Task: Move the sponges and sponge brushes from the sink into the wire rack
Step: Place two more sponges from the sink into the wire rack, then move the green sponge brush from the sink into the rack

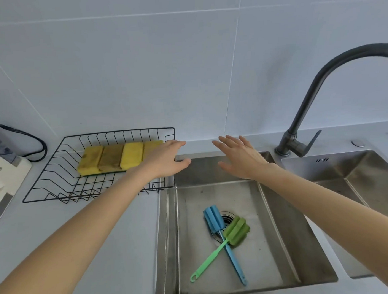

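Observation:
Several yellow sponges (112,159) lie side by side in the black wire rack (55,176) on the counter left of the sink (283,243). On the sink floor, over the drain, a blue sponge brush (212,221) and a green sponge brush (236,231) lie with their handles crossed. My left hand (166,159) hovers open over the rack's right end, holding nothing. My right hand (240,156) is open above the sink's back edge, fingers spread, also holding nothing.
A dark curved faucet (316,91) rises behind the sink at the right, with a second steel basin (358,172) beyond it. A white appliance (1,170) with a black cable sits at the far left. Pale tiled wall stands behind.

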